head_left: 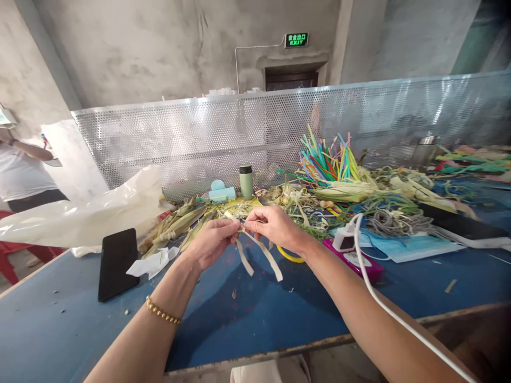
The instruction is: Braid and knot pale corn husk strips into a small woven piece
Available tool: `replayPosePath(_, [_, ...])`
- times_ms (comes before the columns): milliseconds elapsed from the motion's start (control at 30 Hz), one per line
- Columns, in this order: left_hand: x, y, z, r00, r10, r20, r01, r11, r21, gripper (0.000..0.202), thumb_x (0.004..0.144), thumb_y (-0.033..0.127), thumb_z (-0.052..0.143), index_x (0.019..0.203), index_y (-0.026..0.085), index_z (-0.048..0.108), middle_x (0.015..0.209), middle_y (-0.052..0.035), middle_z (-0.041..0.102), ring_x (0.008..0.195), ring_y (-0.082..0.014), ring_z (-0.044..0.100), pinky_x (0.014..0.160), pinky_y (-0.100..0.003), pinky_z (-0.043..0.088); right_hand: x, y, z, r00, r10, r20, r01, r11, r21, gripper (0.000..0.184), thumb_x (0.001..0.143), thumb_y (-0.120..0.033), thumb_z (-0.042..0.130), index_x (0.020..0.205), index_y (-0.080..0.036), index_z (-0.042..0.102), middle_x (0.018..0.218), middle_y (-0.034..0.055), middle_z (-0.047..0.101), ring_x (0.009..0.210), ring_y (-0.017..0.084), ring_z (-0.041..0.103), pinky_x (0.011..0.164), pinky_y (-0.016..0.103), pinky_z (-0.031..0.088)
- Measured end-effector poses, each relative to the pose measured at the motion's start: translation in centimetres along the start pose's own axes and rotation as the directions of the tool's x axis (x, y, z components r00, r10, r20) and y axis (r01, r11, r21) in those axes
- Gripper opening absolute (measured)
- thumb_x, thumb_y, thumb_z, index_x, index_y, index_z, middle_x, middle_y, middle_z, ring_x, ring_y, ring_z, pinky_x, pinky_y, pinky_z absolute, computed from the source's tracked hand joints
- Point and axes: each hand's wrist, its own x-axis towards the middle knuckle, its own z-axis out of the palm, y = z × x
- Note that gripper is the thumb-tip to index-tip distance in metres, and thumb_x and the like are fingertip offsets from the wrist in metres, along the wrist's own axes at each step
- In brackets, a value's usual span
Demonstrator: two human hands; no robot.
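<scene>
Both of my hands meet over the blue table (255, 319), fingers pinched on a pale flat strip (268, 254) that looks like dried husk. My left hand (213, 239) grips it from the left, thumb pressed against the fingers. From the other side my right hand (275, 226) pinches the same strip close by. Two loose ends hang down below the fingers, and a short piece sticks up above them. What lies exactly between the fingertips is too small to make out. Behind the hands lie dried corn husks (175, 226).
A black phone (117, 264) and crumpled white paper (154, 263) lie left. Right are a magenta box (361, 260), a white cable (365, 271), a blue mask (411, 246) and colourful stems (327, 159). A green flask (246, 182) stands before a perforated metal screen (207, 138). A person (24, 170) stands far left.
</scene>
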Motion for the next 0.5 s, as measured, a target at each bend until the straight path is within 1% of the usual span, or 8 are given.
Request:
replayPosePath(67, [0.00, -0.09, 0.05, 1.000, 0.007, 0.009, -0.007, 1.000, -0.001, 0.037, 0.071, 0.047, 0.078, 0.066, 0.011, 0.070, 0.065, -0.0030, 0.056, 0.061, -0.0096, 0.045, 0.060, -0.025, 0.037, 0.00, -0.08, 0.08, 1.000, -0.011, -0.016, 0.010, 1.000, -0.010, 0.019, 0.083, -0.031, 0.066, 0.072, -0.014, 0.066, 0.064, 0.0012, 0.064, 0.054, 0.011, 0.058, 0.053, 0.024, 0.043])
replayPosePath(100, [0.00, -0.15, 0.10, 1.000, 0.013, -0.001, -0.013, 1.000, 0.017, 0.037, 0.070, 0.046, 0.079, 0.065, 0.011, 0.069, 0.064, -0.0026, 0.056, 0.061, -0.0096, 0.045, 0.060, -0.025, 0.037, -0.01, -0.10, 0.11, 1.000, -0.011, -0.020, 0.011, 1.000, -0.015, 0.019, 0.082, -0.030, 0.066, 0.073, -0.014, 0.066, 0.064, 0.0010, 0.064, 0.054, 0.011, 0.058, 0.053, 0.024, 0.044])
replayPosePath(233, [0.02, -0.22, 0.30, 0.996, 0.046, -0.082, -0.039, 0.995, 0.094, 0.028, 0.060, 0.035, 0.086, 0.062, 0.012, 0.069, 0.061, -0.0013, 0.057, 0.060, -0.0099, 0.047, 0.060, -0.026, 0.036, -0.05, -0.07, 0.11, 1.000, -0.013, -0.016, 0.013, 0.999, -0.035, 0.017, 0.084, -0.027, 0.063, 0.073, -0.014, 0.065, 0.062, 0.0004, 0.063, 0.054, 0.011, 0.058, 0.055, 0.024, 0.044])
replayPosePath(367, [-0.07, 0.03, 0.53, 0.995, 0.041, -0.090, -0.032, 0.995, 0.099, 0.025, 0.060, 0.032, 0.085, 0.061, 0.012, 0.070, 0.061, -0.0016, 0.058, 0.060, -0.0103, 0.047, 0.059, -0.026, 0.034, -0.09, -0.19, 0.10, 0.998, -0.053, -0.030, 0.049, 0.993, -0.109, 0.018, 0.085, -0.024, 0.060, 0.070, -0.015, 0.064, 0.058, -0.0006, 0.061, 0.053, 0.011, 0.057, 0.055, 0.024, 0.042])
replayPosePath(500, [-0.27, 0.34, 0.72, 0.995, 0.037, -0.095, -0.028, 0.994, 0.102, 0.021, 0.058, 0.029, 0.085, 0.060, 0.013, 0.071, 0.061, -0.0015, 0.059, 0.061, -0.0105, 0.048, 0.060, -0.026, 0.035, -0.14, -0.62, 0.12, 0.999, -0.044, -0.029, 0.039, 0.988, -0.149, 0.017, 0.085, -0.022, 0.059, 0.069, -0.015, 0.063, 0.056, -0.0009, 0.060, 0.052, 0.011, 0.056, 0.053, 0.023, 0.041])
